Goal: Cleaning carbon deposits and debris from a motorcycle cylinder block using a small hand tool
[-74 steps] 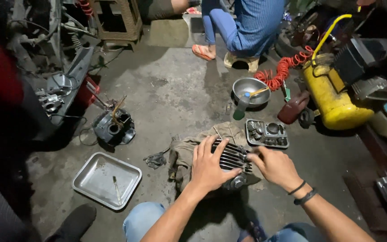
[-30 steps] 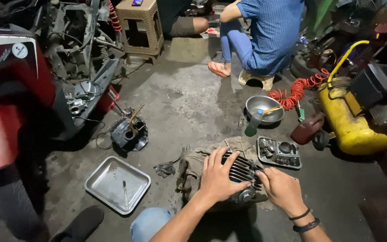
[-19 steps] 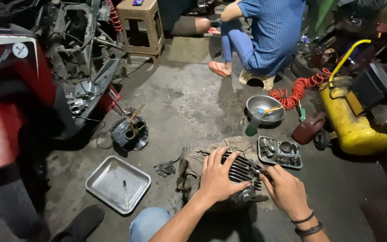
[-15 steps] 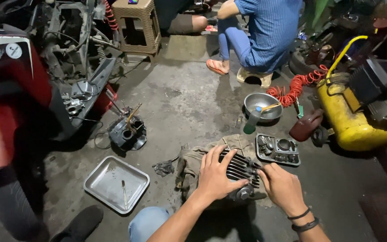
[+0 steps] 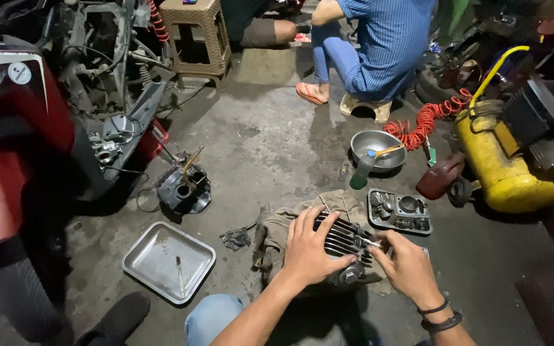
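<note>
Clearly heavy and rigid, the finned engine part lies on a rag; left hand presses it open-palmed, right hand pinches a small tool; its sides look safest to hold.

A finned metal engine cylinder, dull grey and greasy, is lying on a crumpled, stained tan cloth at lower centre of the frame. A matt steel tray is sitting lower left on rough, blotchy concrete floor. At right, a glossy yellow painted tank is gleaming beside a shiny metal bowl.
</note>
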